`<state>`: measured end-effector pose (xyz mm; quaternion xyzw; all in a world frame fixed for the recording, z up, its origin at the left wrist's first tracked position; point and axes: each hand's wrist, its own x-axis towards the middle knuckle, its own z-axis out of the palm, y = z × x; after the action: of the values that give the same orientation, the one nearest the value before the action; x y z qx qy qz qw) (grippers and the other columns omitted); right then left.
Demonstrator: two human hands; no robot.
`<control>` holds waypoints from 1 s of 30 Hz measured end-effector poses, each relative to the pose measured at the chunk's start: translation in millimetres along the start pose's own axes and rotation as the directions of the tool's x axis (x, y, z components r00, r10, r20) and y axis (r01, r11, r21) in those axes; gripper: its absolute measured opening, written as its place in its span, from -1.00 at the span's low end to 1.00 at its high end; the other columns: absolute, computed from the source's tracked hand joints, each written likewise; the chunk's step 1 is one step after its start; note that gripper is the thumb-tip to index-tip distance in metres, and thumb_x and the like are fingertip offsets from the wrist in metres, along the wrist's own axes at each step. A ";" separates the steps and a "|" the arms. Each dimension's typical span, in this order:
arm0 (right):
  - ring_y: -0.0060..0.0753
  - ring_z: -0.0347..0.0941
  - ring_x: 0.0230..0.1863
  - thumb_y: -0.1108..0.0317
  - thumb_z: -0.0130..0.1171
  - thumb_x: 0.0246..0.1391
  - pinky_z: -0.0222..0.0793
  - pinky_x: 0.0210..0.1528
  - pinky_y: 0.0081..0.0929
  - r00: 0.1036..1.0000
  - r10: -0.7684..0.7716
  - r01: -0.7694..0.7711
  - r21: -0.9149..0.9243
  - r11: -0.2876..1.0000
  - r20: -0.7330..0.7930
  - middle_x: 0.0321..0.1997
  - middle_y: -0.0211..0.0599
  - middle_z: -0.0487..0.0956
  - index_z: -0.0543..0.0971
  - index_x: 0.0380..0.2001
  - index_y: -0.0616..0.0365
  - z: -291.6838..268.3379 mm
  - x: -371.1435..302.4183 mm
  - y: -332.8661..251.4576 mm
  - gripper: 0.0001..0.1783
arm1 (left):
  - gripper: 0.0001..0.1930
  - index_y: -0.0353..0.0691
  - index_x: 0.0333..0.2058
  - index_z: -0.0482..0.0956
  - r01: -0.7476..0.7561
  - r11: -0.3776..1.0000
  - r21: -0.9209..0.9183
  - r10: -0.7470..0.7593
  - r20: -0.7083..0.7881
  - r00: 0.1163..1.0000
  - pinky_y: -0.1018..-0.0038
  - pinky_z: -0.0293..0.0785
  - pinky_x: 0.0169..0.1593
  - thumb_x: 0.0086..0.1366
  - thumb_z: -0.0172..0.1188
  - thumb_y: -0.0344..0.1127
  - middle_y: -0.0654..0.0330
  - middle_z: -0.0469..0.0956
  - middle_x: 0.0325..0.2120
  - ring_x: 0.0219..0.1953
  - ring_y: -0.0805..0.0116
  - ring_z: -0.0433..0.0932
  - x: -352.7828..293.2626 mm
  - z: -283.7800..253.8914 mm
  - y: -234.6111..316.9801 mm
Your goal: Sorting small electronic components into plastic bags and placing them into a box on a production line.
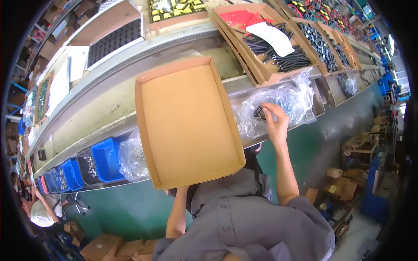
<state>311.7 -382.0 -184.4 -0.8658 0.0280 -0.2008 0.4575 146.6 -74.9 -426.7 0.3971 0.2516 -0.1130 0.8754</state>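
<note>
An empty shallow cardboard tray (187, 122) is held up in front of me. My left forearm rises beneath its near edge and my left hand is hidden under the tray. My right hand (275, 119) reaches into a clear plastic bag (287, 102) on the bench edge, fingers pinched on small dark parts (260, 113) inside it.
Blue bins (104, 158) and another clear bag (130, 158) line the bench edge at left. Cardboard trays of black cables (278, 54) and small parts stand on the far side. Cardboard boxes (102, 248) sit on the green floor. Another person sits at far left.
</note>
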 end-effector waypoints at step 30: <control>-0.49 0.50 -0.45 0.62 0.14 -0.11 0.39 -0.39 -0.64 0.688 -0.322 -0.401 0.710 0.579 0.650 -0.52 -0.24 0.54 0.35 -0.48 0.27 28.2 -13.6 -125.7 -0.84 | -0.86 -0.35 -0.34 0.56 -0.614 0.732 0.293 0.429 0.502 0.751 0.55 0.40 -0.23 0.07 0.14 -0.53 0.18 0.48 -0.42 -0.33 0.44 0.46 -84.6 250.8 220.9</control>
<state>292.7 -283.9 -101.9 -0.5582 -0.2286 0.1799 0.7770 250.6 -118.0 -100.8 0.6079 -0.0905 0.0106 0.7888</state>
